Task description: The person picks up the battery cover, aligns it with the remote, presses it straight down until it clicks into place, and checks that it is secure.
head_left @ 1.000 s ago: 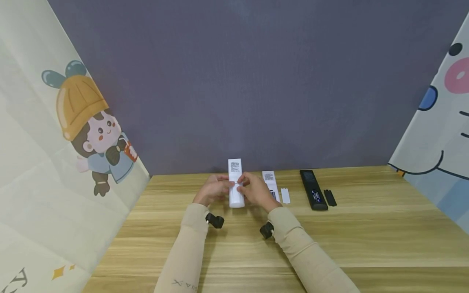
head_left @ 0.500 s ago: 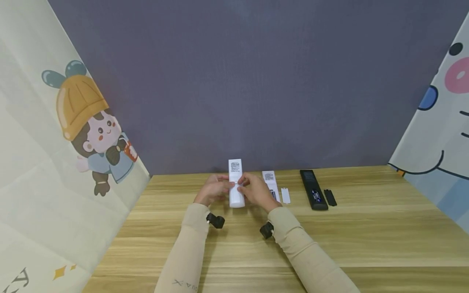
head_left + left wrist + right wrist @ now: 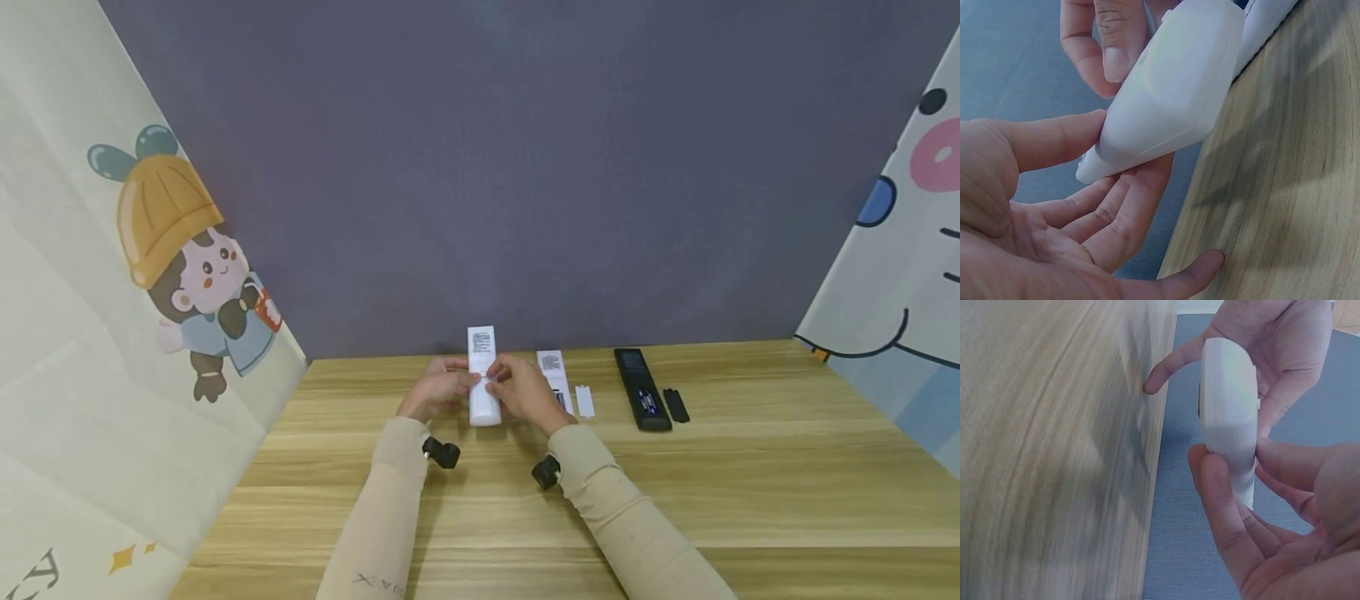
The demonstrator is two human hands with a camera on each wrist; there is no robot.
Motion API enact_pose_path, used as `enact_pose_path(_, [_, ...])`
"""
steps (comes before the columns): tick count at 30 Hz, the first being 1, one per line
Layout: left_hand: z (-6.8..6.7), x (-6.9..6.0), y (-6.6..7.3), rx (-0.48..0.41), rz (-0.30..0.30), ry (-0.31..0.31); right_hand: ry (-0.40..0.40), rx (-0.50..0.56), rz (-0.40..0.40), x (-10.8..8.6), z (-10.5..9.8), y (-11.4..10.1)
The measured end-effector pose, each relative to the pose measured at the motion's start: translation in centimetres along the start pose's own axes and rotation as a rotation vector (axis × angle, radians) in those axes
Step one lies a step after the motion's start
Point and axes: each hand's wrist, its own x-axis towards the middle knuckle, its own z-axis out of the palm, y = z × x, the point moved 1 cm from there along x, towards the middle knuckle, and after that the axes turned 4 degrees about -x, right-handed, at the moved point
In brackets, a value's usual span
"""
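At the table's [image 3: 517, 517] far side, centre stage, the white remote [image 3: 484, 406] is up off the wood, back turned to the person, and it's the live job: the back looks covered, though whether that cover is fully seated, I can't tell. Just right, the second white remote [image 3: 551, 364] lies uncapped, its compartment partly hidden, the white cover [image 3: 585, 401] beside it; further along, the black remote [image 3: 634, 377] is open too, batteries [image 3: 647, 402] in, black cover [image 3: 676, 405] alongside. So, by my reckoning, two stand open and the one in hand is unsettled. Now the hands! Left hand [image 3: 437, 390]: thumb on the back, fingers curled beneath, little finger sticking out. Right hand [image 3: 527, 392]: gripping the other edge, thumb against the back, fingers wrapped to the front.
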Motion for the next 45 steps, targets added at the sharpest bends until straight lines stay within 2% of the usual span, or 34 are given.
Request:
enact_pose_path(15, [0.0, -0.1, 0.1, -0.003, 0.013, 0.008, -0.031, 0.024, 0.026, -0.1, 0.3, -0.1])
enact_pose_path(22, [0.2, 0.4, 0.3, 0.047, 0.063, 0.040, -0.068, 0.046, 0.012, 0.8, 0.3, 0.5])
enact_pose_path(27, [0.4, 0.9, 0.3, 0.066, 0.074, 0.058, -0.101, 0.034, 0.005, 1.4, 0.4, 1.0])
enact_pose_path(38, [0.7, 1.5, 0.0, 0.146, 0.024, 0.088, -0.178, -0.047, 0.036, 1.6, 0.8, 1.5])
enact_pose_path(45, [1.0, 1.7, -0.4, 0.220, 0.048, 0.127, -0.212, -0.065, 0.030, 1.7, 1.1, 1.8])
